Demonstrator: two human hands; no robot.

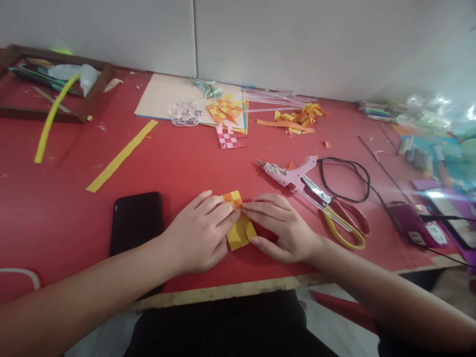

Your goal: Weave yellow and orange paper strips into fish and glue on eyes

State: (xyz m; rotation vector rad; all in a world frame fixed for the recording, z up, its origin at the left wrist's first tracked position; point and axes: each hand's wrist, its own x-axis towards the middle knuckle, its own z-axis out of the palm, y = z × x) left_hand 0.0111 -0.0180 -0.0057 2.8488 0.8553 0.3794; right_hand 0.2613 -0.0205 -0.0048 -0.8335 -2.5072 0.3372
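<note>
Forearms (130, 270) reach over the bench (193, 163), both hands at a yellow-and-orange woven paper (240, 235).

The left hand (204, 228) has its fingers bent over the paper's left side, holding it down; the right hand (284, 228) touches the right side, fingertips at the checkered top and thumb by the lower corner, though whether it pinches or merely presses I cannot tell. Just left of the left hand lies a phone (137, 218); farther off, beyond it, a yellow strip (122, 156). Beyond the right hand are a pink glue gun (290, 176) and scissors (326, 199). Well past both hands sit a red-and-pink checkered piece (227, 140) and, behind it, an orange one (223, 109).
</note>
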